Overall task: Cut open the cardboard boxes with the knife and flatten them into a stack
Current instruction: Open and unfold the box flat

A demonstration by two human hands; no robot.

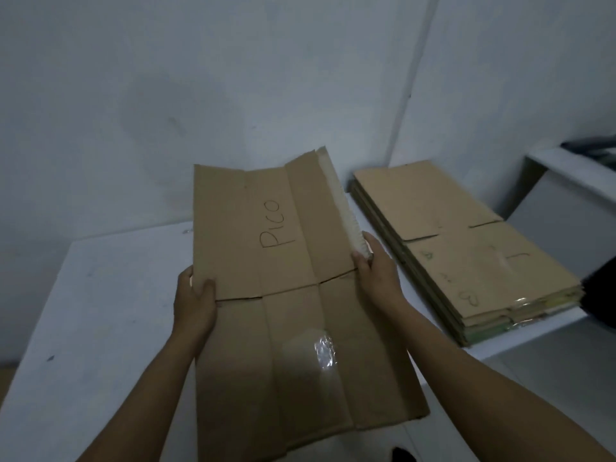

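Brown flattened cardboard box [286,295], marked "PICO"

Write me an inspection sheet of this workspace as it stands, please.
Surface: white tabletop, a few dark scuffs.
Job's things: flattened brown cardboard box marked PICO, held above the table, clear tape patch on its lower half; stack of flattened brown cardboard lying to its right; knife not seen.
Clutter: dark object on the white ledge, far right, too blurred to identify.
Grippers: left hand grips the box's left edge; right hand grips its right edge.
Cables: nothing seen.
Surroundings: plain white walls meeting in a corner.
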